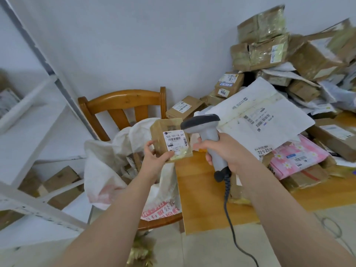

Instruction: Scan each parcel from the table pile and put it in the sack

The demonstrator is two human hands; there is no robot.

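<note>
My left hand (154, 158) grips a small brown cardboard parcel (170, 139) from below, its white barcode label facing me. My right hand (225, 149) holds the grey handheld scanner (207, 132) by its handle, the scanner head close beside the parcel's label, pointing left. A coiled dark cable hangs from the scanner's base. Below the parcel, the white woven sack (115, 162) sits open on a wooden chair (123, 105), with parcels inside. The parcel pile (279, 89) covers the wooden table (202, 199) at the right.
A big white mailer (260, 116) and a pink flowered package (296, 157) lie near the table's front. White metal shelving (38, 116) with boxes stands at the left. The wall is close behind chair and pile.
</note>
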